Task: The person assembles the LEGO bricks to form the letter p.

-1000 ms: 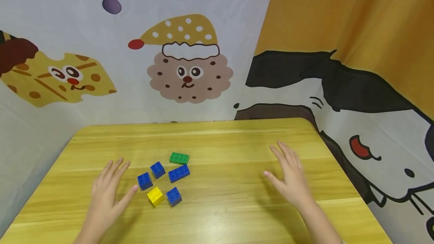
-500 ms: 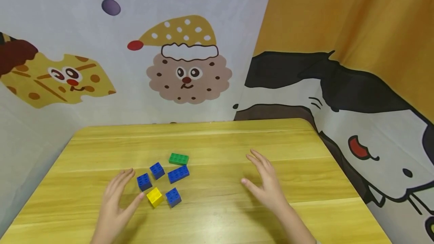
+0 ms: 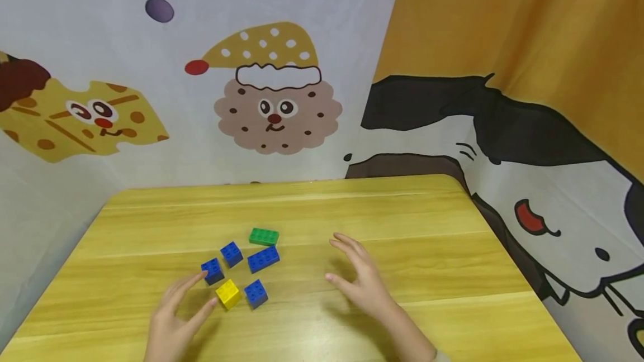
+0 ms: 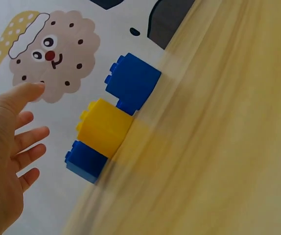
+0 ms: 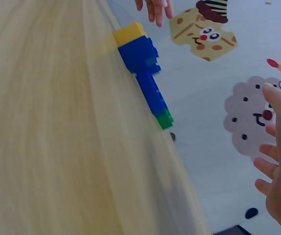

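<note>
Several toy building bricks lie loose on the wooden table. In the head view, my left hand is just left of the yellow brick, thumb and fingers spread apart. Its fingertips overlap the edge of the leftmost blue brick; whether they touch it I cannot tell. The left wrist view has the yellow brick beyond the hand, with nothing held. Further blue bricks are a small back one, a front one and a long one beside the green brick. My right hand hovers right of them, holding nothing.
The table has rounded far corners. Behind it hangs a pale cloth printed with cartoon figures, and on the right a cloth with a large cartoon face and an orange area.
My right hand has moved left, toward the bricks. My left hand has moved right and nearer, close to the yellow and leftmost blue bricks. The bricks keep their arrangement.
</note>
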Demonstrator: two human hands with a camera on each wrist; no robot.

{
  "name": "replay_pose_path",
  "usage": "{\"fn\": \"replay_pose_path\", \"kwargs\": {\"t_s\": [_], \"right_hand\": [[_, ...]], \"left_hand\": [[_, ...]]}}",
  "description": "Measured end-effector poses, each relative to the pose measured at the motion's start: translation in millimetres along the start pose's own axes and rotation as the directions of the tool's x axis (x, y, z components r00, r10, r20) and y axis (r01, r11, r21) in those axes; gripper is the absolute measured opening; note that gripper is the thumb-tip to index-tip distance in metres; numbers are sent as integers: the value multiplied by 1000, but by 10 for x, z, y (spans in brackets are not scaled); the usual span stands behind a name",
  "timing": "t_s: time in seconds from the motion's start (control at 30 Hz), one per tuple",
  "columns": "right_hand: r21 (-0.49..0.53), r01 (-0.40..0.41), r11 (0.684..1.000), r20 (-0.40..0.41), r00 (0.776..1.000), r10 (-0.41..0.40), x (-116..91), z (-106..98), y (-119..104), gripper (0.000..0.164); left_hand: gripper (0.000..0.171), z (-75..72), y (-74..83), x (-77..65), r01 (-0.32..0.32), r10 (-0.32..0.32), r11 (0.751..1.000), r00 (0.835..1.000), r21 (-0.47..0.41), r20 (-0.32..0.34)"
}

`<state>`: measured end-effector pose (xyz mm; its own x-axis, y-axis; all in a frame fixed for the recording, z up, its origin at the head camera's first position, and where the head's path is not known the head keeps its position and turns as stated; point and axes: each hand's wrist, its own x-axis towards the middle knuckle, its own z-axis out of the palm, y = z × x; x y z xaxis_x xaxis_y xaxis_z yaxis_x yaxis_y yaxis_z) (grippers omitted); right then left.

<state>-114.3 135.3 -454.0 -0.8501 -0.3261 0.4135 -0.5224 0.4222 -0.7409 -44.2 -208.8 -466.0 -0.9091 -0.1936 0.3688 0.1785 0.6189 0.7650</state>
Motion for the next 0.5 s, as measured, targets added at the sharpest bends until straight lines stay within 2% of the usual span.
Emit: {"fn": "replay_pose_path", "kwargs": {"t_s": [0.13,0.27,0.4,0.5], "right_hand": [[53,-22,998,48,999,20,27,127,-8,63],[95,-5,995,77,997,-3,53,256,4,61],[126,8,992,108,994,-22,81,377,7,60],[144,-11,990,143,990,-10,99,459,-8,58]], "left_hand": [[52,38,-27,-44,38,-38,999,999,6,18],[50,76,-53,-67,58,-58,998,998,16,14],[48,115,-85,-85,65,-65,998,998,-1,7],[46,143,-99,-93,72,-72,997,997,-8,6]]}}
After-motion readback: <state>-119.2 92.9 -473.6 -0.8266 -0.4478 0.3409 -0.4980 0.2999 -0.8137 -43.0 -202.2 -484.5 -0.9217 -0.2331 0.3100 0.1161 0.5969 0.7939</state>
